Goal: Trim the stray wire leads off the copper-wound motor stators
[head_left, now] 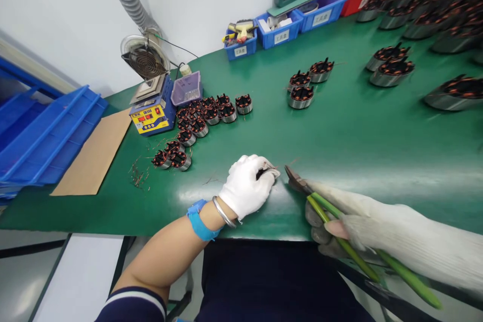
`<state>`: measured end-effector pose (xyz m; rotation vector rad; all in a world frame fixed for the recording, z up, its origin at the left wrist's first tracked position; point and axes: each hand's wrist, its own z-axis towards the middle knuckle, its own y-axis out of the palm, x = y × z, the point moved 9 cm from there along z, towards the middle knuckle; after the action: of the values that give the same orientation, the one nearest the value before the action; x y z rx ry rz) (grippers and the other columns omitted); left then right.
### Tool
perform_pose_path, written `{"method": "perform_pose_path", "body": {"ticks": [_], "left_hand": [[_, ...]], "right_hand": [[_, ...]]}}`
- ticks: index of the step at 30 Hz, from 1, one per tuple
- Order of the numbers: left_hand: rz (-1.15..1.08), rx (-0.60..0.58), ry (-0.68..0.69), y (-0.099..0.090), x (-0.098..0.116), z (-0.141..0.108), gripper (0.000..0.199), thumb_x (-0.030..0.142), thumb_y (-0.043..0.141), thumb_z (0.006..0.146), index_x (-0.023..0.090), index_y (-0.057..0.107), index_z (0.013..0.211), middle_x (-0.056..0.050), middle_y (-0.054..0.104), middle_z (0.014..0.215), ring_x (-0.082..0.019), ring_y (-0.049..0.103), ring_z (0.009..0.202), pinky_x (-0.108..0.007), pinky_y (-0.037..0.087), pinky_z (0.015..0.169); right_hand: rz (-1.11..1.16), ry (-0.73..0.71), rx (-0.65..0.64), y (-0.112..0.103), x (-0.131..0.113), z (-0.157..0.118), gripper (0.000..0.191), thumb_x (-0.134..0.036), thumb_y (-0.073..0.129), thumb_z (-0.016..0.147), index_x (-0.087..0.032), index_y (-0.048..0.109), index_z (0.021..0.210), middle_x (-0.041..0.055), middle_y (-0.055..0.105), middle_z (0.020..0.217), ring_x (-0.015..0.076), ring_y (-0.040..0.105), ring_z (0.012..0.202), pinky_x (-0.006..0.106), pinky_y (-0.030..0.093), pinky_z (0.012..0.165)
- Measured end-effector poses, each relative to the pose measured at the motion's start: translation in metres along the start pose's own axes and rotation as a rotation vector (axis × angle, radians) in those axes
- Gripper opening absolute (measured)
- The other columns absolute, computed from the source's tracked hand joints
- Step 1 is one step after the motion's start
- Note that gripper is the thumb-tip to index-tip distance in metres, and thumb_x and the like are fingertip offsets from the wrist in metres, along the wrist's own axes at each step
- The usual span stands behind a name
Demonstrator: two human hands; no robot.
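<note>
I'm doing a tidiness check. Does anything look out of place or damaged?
Wire scraps lie strewn on the green table beside the coils, loose rather than binned. The right hand's glove leaves the thumb bare, so it may be cut or torn.

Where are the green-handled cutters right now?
In the head view, the green-handled cutters are at the lower right, gripped in the right hand, with their tips just beside the left hand.

Green bench top (260, 141) — wound copper coils (199, 127), wire clippings (138, 177), brown cardboard (94, 153).
</note>
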<state>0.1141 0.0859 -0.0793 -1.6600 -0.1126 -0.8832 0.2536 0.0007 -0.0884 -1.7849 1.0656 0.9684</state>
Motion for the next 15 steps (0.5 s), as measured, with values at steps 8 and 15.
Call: {"method": "perform_pose_path", "body": {"ticks": [8, 15], "left_hand": [[0.086, -0.064, 0.069, 0.006, 0.006, -0.002, 0.013, 0.027, 0.056, 0.097, 0.025, 0.067, 0.093, -0.001, 0.072, 0.094, -0.023, 0.064, 0.097, -0.037, 0.053, 0.090], [0.121, -0.091, 0.095, 0.008, 0.008, -0.003, 0.015, 0.029, 0.054, 0.099, 0.024, 0.067, 0.094, -0.002, 0.072, 0.095, -0.023, 0.063, 0.097, -0.038, 0.052, 0.090]], "right_hand": [[-0.018, 0.164, -0.067, 0.013, 0.010, 0.005, 0.063, -0.053, 0.064, 0.072, -0.027, 0.071, 0.130, 0.0058, 0.072, 0.071, 0.0294, 0.069, 0.066, 0.039, 0.060, 0.057], [-0.009, 0.122, -0.070, 0.015, 0.017, 0.007, 0.067, -0.048, 0.063, 0.077, -0.022, 0.065, 0.139, 0.0031, 0.071, 0.069, 0.0238, 0.065, 0.060, 0.035, 0.056, 0.056]]}}
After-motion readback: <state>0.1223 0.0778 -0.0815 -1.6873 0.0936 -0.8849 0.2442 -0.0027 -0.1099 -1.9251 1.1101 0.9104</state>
